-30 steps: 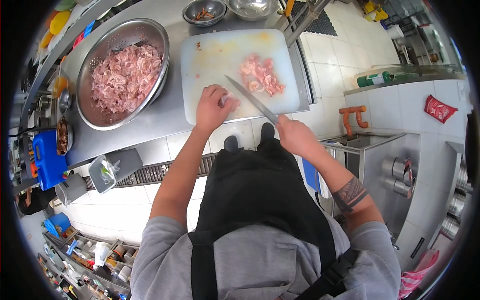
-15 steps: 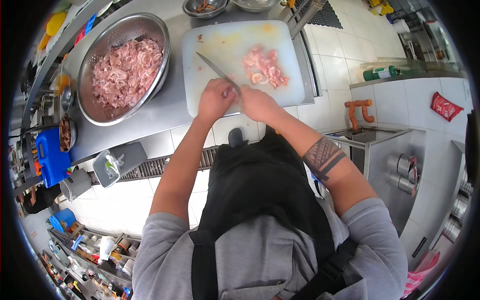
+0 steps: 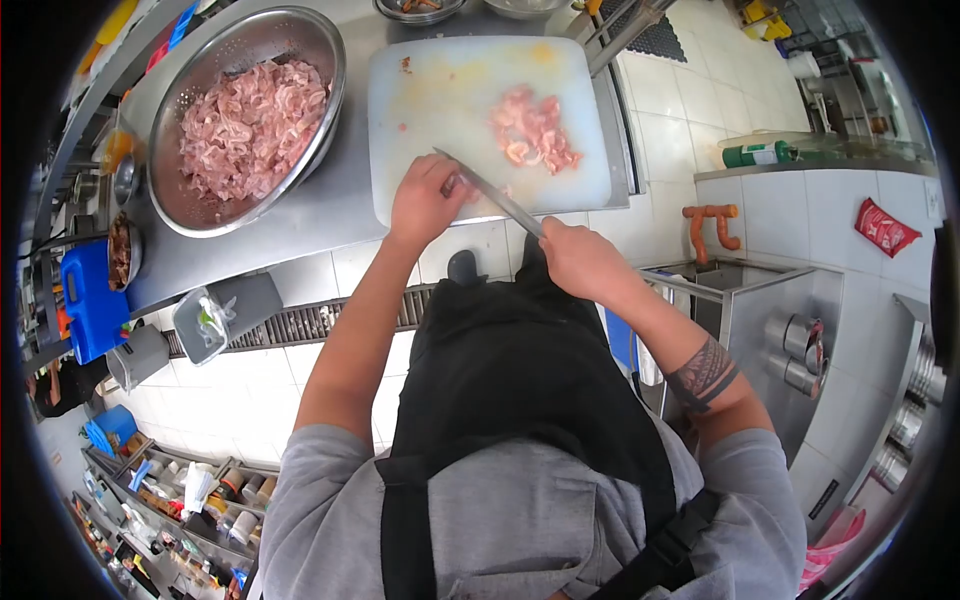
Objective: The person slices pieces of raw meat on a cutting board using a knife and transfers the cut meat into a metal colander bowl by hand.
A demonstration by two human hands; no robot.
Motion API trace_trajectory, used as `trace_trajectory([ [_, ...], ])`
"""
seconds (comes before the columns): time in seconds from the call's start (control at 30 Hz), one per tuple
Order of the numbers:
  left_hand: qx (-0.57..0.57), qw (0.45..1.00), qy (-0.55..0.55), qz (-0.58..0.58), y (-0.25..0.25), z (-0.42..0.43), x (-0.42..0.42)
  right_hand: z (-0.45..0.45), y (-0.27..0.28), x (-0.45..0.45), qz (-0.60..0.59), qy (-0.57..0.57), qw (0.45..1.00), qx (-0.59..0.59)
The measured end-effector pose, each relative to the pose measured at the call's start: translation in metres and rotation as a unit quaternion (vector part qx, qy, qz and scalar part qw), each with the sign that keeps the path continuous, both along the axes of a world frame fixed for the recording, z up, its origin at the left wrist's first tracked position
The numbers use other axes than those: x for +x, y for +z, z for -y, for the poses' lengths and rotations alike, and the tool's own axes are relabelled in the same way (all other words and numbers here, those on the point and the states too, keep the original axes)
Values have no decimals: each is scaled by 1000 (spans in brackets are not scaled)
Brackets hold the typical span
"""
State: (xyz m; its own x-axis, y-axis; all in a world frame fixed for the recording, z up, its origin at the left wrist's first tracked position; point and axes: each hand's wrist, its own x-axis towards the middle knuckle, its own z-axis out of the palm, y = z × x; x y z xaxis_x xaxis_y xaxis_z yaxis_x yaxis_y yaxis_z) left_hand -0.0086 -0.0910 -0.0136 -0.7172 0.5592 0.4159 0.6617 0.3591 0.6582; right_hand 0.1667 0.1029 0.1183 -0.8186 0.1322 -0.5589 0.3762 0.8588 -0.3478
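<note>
My right hand (image 3: 578,258) grips the handle of a long knife (image 3: 497,197) just past the near edge of the white cutting board (image 3: 430,110). The blade slants up and left, its tip beside the fingers of my left hand (image 3: 427,200). Those fingers are curled on a small piece of raw meat (image 3: 464,187) at the board's near side, mostly hidden by the hand. A small heap of sliced raw meat (image 3: 535,130) lies on the right half of the board. Left of the board, a big perforated steel colander (image 3: 338,95) holds many pale pink slices.
Metal bowls (image 3: 420,14) stand behind the board. On the left are a blue jug (image 3: 92,300), a bowl of dark food (image 3: 122,252) and a grey bin (image 3: 200,335) below the counter. A person in dark clothes (image 3: 68,385) is at the far left.
My right hand has drawn back to the right and toward my body, pulling the knife with it. My left hand stays almost in place on the meat.
</note>
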Motion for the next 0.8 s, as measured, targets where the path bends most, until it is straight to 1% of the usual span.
trace_trajectory([
  [0.03, -13, 1000, -7, 14, 2, 0, 0, 1, -8, -2, 3, 1, 1000, -2],
  [0.1, -31, 999, -14, 31, 4, 0, -1, 6, -36, -11, -34, 2, 999, -23],
  [0.17, -34, 998, -25, 39, 5, -1, -2, 17, -70, -35, -116, -21, 992, -44],
  [0.27, -54, 996, -35, 56, 10, 0, -1, 26, -73, -80, -111, -6, 993, -44],
  [0.37, -50, 997, -41, 52, 7, 2, -6, 16, -80, -97, -154, 5, 987, -45],
  [0.4, -49, 997, -41, 50, 7, 3, -4, 6, -74, -98, -159, 17, 987, -19],
  [0.43, 7, 998, -19, 52, 8, 4, 1, -2, -66, -96, -162, 30, 986, 7],
  [0.47, 62, 997, 3, 54, 8, 6, 4, -9, -58, -92, -163, 31, 986, 7],
  [0.53, 45, 998, 17, 36, 8, 12, 5, -17, -42, -76, -163, -10, 986, 8],
  [0.57, 27, 999, 29, 18, 8, 14, 6, -16, -34, -65, -163, -8, 987, 10],
  [0.6, 29, 999, 30, 18, 9, 15, 6, -12, -25, -50, -122, 3, 992, 8],
  [0.63, 13, 999, 16, 43, 10, 16, 6, -8, -16, -38, -82, 13, 997, 7],
  [0.67, -3, 998, 0, 67, 11, 16, 6, -2, -6, -28, -82, 14, 996, 9],
  [0.73, -11, 998, -1, 58, 7, 15, 5, 7, 10, -12, -18, -1, 1000, -10],
  [0.8, -21, 999, -2, 50, 3, 15, 6, 11, 18, -3, -2, 0, 1000, -7],
])
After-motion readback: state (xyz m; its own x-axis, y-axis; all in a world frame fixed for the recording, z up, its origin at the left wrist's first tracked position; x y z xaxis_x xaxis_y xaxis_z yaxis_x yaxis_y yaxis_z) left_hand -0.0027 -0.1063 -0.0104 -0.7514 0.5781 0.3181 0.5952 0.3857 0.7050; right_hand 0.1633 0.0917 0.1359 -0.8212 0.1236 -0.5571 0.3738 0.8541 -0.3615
